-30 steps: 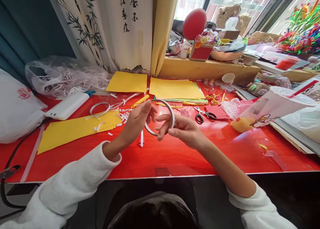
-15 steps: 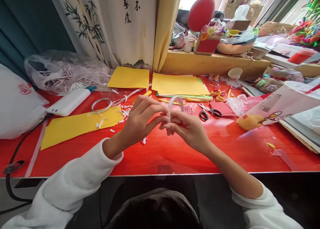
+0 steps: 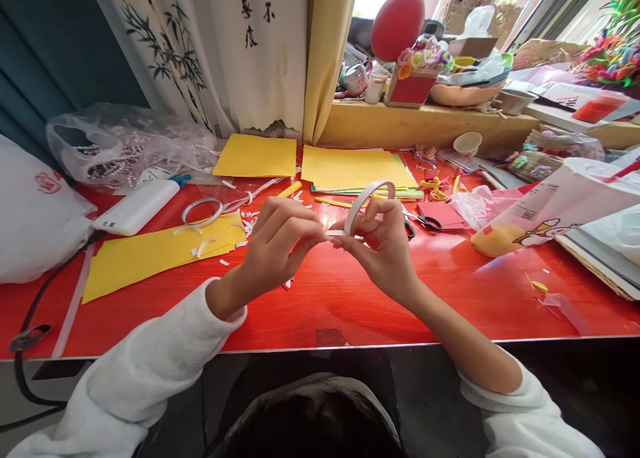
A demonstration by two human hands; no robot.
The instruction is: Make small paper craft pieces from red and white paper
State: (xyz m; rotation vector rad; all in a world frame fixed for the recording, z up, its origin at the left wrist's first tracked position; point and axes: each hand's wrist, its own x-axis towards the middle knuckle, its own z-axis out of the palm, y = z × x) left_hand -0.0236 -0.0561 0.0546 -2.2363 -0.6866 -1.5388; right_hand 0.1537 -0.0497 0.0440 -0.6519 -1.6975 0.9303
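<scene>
Over the red table, my right hand (image 3: pixel 385 248) grips a narrow white tape roll (image 3: pixel 361 201) between thumb and fingers, the ring standing upright. From its lower edge a short white tape strip (image 3: pixel 336 233) runs leftward. The fingertips of my left hand (image 3: pixel 283 241) are pinched on that strip's end. Behind my right hand lie scissors (image 3: pixel 427 222), partly hidden by the fingers. Another white tape roll (image 3: pixel 203 211) rests left of my left hand, by a long yellow paper strip (image 3: pixel 145 261). White paper scraps (image 3: pixel 247 225) are scattered beside the left hand.
Yellow paper sheets (image 3: pixel 255 157) and a stack of coloured paper (image 3: pixel 353 168) lie at the back. A white power bank (image 3: pixel 137 205) and plastic bags (image 3: pixel 35 218) stand left. At right, a tilted drink cup (image 3: pixel 540 211) is near red paper (image 3: pixel 440 216).
My hands have moved slightly apart. The tape roll has shifted right and turned, and a short strip now shows between it and my left fingertips.
</scene>
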